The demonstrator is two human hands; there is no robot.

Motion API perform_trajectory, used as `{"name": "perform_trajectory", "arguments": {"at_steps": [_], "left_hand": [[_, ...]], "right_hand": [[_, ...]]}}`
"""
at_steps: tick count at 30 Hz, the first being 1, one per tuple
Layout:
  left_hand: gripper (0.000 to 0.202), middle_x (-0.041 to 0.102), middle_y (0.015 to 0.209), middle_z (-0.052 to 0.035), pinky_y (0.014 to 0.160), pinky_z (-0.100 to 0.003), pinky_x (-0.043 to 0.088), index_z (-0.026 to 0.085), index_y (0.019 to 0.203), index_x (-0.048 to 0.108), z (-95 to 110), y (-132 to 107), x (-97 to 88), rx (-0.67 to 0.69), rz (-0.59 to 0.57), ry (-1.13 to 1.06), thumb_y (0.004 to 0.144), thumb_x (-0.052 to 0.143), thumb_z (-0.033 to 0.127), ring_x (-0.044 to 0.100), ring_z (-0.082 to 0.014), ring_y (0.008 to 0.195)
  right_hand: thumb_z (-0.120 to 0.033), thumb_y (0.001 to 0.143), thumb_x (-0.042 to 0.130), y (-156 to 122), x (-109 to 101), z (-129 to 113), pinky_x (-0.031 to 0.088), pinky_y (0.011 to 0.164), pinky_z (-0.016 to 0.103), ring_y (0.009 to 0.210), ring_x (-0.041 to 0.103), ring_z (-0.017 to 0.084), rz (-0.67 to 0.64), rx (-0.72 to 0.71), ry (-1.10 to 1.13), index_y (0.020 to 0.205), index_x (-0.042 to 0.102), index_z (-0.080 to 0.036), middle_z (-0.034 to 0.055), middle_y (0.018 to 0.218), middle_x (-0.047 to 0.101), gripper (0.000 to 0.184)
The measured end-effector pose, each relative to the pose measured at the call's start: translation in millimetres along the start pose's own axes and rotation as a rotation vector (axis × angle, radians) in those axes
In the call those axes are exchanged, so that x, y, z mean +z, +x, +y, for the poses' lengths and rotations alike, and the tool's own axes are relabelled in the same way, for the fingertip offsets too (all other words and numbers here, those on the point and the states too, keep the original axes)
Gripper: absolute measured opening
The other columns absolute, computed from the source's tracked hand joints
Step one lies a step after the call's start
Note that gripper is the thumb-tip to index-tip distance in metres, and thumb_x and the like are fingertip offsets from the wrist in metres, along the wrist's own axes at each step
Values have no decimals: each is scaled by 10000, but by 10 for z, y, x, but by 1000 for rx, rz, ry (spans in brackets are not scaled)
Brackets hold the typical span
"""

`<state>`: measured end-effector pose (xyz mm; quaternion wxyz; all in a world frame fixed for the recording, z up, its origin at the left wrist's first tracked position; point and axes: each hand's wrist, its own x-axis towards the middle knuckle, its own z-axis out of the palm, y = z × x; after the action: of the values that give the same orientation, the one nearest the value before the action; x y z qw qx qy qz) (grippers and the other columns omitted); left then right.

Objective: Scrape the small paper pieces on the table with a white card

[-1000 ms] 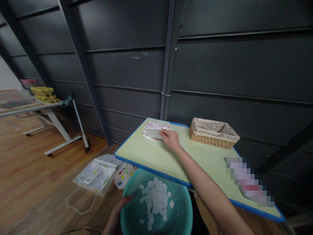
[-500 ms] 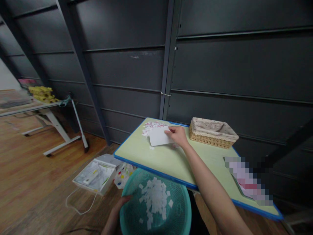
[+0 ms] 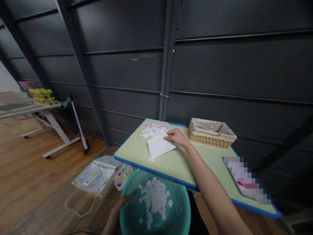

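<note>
My right hand (image 3: 176, 137) reaches over the pale green table (image 3: 210, 163) and pinches a white card (image 3: 159, 146) whose lower edge rests on the tabletop. A few loose scraps lie by that edge. Just beyond it sits a heap of small white and pink paper scraps (image 3: 153, 128) near the table's far left corner. Below the table's near edge, my left hand (image 3: 119, 209) grips the left rim of a teal plastic basket (image 3: 181, 212) with several white paper pieces (image 3: 154, 199) inside.
A wicker basket (image 3: 211, 132) with a cloth lining stands at the table's back right. Printed sheets (image 3: 245, 179) lie on the right side. On the wooden floor sit a white box (image 3: 95, 174) and a cable. Another table (image 3: 36, 107) stands far left.
My right hand has drawn the white card from the scrap heap toward the table's near edge, dragging a few scraps along. The teal basket has stayed under the edge.
</note>
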<state>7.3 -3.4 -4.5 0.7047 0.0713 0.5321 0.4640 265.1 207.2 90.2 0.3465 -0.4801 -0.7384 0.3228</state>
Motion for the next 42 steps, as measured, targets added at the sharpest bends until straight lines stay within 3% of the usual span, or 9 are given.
{"name": "perform_trajectory", "arguments": {"at_steps": [5, 10, 13, 16, 20, 24, 28, 36, 42], "left_hand": [[783, 797, 731, -75, 763, -417, 564, 56, 1439, 308, 8, -24, 20, 12, -10, -30, 750, 644, 218, 744, -305, 754], [803, 799, 755, -95, 865, -455, 533, 44, 1447, 294, 22, -75, 23, -16, -31, -42, 755, 649, 246, 739, -324, 807], [804, 802, 848, -100, 902, -455, 517, 107, 1458, 305, 15, -84, 22, 13, -27, -60, 747, 657, 235, 729, -321, 870], [787, 800, 914, -84, 911, -459, 511, 178, 1459, 322, 6, -70, 27, 53, -37, -69, 749, 656, 228, 725, -315, 890], [810, 800, 742, -74, 859, -445, 533, 80, 1465, 273, 5, -45, 24, -3, -9, -36, 760, 641, 236, 744, -305, 768], [848, 777, 627, -81, 763, -395, 555, -42, 1445, 225, 17, -63, 14, -41, -34, -27, 763, 637, 246, 735, -286, 637], [866, 762, 576, -56, 735, -403, 554, -36, 1457, 188, 31, -95, 15, -66, -57, -51, 775, 625, 271, 726, -290, 597], [840, 773, 609, -56, 765, -415, 560, -32, 1450, 224, 25, -143, 76, -78, -37, -29, 781, 623, 282, 741, -313, 680], [856, 785, 651, -55, 788, -415, 556, 6, 1470, 194, 21, -119, 64, -61, -27, -36, 778, 621, 274, 745, -306, 719]], "right_hand": [[-401, 621, 685, -41, 113, -63, 141, 452, 227, 448, 263, 53, -210, 8, 149, 490, 435, -173, -73, 473, 321, 364], [-399, 617, 739, -63, 207, -132, 175, 460, 214, 468, 273, 50, -390, -95, 193, 517, 534, -140, -72, 476, 357, 345], [-434, 648, 722, -33, 215, -109, 221, 458, 215, 473, 350, 70, -211, -85, 214, 552, 581, -136, -47, 495, 446, 343], [-437, 726, 663, 30, 218, -40, 334, 506, 231, 553, 513, 132, 210, -125, 125, 675, 685, -137, 16, 617, 625, 305], [-390, 821, 588, 91, 296, 63, 471, 717, 308, 829, 670, 243, 522, -158, -134, 927, 757, -209, 65, 932, 747, 270], [-371, 866, 565, 116, 472, 137, 489, 790, 319, 902, 689, 247, 476, -183, -341, 989, 753, -260, 47, 1027, 731, 251], [-352, 889, 543, 148, 611, 171, 485, 822, 299, 924, 690, 224, 421, -182, -457, 1053, 731, -280, 30, 1053, 721, 259], [-376, 894, 520, 91, 439, 48, 456, 748, 274, 856, 691, 223, 427, -94, -604, 967, 750, -263, 48, 963, 748, 266], [-385, 908, 509, 127, 490, 113, 468, 770, 286, 897, 687, 222, 445, -130, -501, 1041, 734, -262, 44, 1033, 731, 290]]}}
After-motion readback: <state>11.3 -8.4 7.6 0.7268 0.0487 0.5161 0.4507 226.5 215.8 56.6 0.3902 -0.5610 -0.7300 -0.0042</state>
